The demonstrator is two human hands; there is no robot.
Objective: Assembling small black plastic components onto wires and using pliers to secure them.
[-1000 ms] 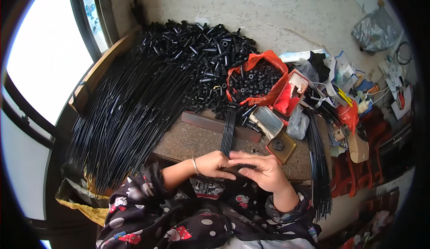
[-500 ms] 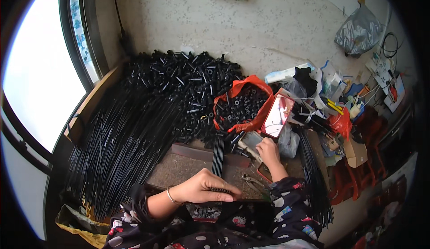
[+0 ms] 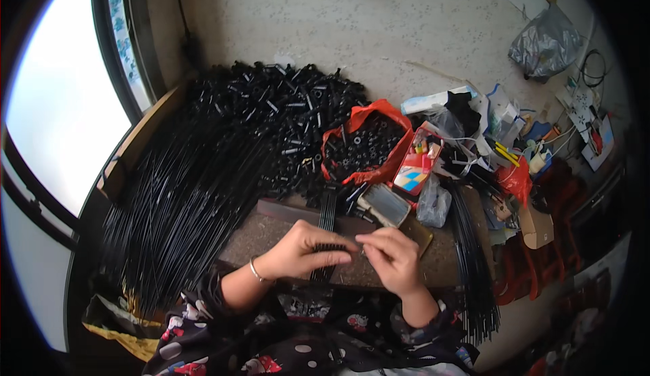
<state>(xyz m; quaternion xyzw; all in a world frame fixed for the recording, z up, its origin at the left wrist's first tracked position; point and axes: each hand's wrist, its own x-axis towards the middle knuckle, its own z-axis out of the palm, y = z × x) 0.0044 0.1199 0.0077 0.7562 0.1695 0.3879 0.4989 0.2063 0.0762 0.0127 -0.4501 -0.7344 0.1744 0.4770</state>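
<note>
My left hand (image 3: 305, 251) is in front of me above the near part of the table, its thumb and fingers closed on a row of small dark parts (image 3: 328, 247). Its fingers hide most of the row. My right hand (image 3: 394, 259) is closed in a pinch beside the left fingertips; whatever it grips is too small to make out. Several thin black rods (image 3: 328, 210) lie side by side under and beyond my left hand. A shallow rectangular tray (image 3: 384, 203) sits just beyond my right hand.
Long black rods (image 3: 183, 207) fill the left side, with piled black fittings (image 3: 271, 108) behind. A red bag (image 3: 379, 108) holds small dark parts. Right of it are a red-framed phone (image 3: 416, 166), a clear plastic bag (image 3: 433, 203), more rods (image 3: 470, 261) and clutter.
My right hand has moved from the tray toward the left fingertips. My left hand has shifted up slightly, still holding the small dark parts. The phone's screen picture looks different.
</note>
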